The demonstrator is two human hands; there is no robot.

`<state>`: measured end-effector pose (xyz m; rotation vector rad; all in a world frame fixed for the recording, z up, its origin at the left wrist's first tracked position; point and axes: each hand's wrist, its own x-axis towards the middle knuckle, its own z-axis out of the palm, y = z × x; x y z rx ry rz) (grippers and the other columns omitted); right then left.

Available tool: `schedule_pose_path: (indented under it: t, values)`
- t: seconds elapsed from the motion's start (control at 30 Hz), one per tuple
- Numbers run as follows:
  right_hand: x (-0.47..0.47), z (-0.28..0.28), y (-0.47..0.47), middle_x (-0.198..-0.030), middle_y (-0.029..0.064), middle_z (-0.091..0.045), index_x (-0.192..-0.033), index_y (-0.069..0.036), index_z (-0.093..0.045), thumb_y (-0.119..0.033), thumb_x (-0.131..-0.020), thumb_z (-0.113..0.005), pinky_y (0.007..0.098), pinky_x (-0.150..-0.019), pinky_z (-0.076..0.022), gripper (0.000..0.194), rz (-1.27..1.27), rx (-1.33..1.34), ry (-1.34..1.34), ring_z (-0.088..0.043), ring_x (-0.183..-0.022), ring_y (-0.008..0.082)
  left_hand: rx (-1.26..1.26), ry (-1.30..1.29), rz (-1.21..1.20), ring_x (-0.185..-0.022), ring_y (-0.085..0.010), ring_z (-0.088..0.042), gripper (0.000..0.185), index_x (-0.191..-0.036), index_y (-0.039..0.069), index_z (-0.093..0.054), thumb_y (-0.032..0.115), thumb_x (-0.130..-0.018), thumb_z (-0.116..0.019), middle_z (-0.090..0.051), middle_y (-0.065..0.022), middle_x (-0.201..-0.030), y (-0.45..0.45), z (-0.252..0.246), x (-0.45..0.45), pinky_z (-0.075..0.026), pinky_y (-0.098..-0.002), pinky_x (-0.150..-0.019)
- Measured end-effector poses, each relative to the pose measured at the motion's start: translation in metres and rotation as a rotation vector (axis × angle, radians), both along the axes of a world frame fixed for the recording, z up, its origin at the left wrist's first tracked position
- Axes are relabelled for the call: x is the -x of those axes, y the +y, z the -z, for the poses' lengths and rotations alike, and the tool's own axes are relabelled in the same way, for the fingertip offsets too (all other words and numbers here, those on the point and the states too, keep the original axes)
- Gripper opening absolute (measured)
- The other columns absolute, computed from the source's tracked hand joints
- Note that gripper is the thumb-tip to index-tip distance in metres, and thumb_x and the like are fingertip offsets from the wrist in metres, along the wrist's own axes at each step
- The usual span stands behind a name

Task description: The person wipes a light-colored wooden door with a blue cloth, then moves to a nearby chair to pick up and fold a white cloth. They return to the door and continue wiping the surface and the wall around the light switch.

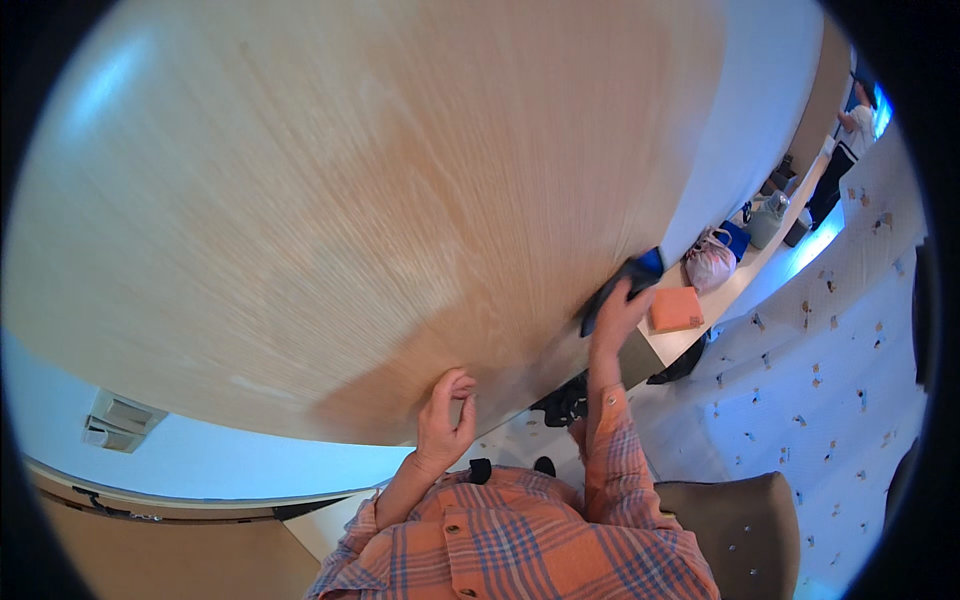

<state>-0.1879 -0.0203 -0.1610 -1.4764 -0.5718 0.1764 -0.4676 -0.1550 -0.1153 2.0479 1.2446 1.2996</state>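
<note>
A large pale wood-grain panel (420,195) fills most of the space before me. My right hand (616,319) is at its lower right edge, holding a dark blue and black cloth (634,277) against or close to the wood. The cloth is slightly blurred, and the fingers hide part of it. My left hand (446,420) is raised by the panel's lower edge, holding nothing. Its fingers are loosely curled, with a gap to the thumb; I cannot tell if they touch the wood. An orange folded cloth or pad (676,309) lies just right of my right hand.
A narrow ledge (667,345) runs along the right, bearing a pink drawstring bag (709,262), a blue item (735,238) and a grey-green jug (766,221). A brown chair (735,525) stands behind my right arm, beside a patterned bedspread (810,390). Another person (855,135) stands far right.
</note>
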Motion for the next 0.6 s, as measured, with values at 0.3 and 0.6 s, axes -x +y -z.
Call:
schedule_pose_path:
  t: [0.3,0.6]
  values:
    - [0.086,-0.003,-0.039,-0.114,0.0226,-0.055,-0.118,0.001,-0.056,-0.008,-0.086,-0.061,0.0504,-0.096,-0.0428,0.034,-0.083,-0.377,-0.621,-0.055,-0.101,0.0431,-0.066,-0.029,-0.05,-0.088,-0.0193,-0.07,0.047,-0.132,-0.004,-0.047,-0.01,-0.088,-0.064,-0.069,-0.0153,-0.101,0.0,-0.001,-0.005,-0.056,-0.0297,-0.079]
    - [0.1,-0.025,-0.059,-0.106,0.0201,-0.054,-0.117,-0.003,-0.057,-0.007,-0.067,-0.063,0.0489,-0.088,-0.0465,0.051,-0.321,-0.445,-0.742,-0.055,-0.097,0.0391,-0.17,-0.095,-0.152,-0.074,-0.0169,-0.066,0.042,-0.129,-0.003,-0.052,-0.005,-0.089,-0.067,-0.066,-0.0104,-0.087,-0.005,-0.008,0.0,-0.055,-0.0289,-0.068]
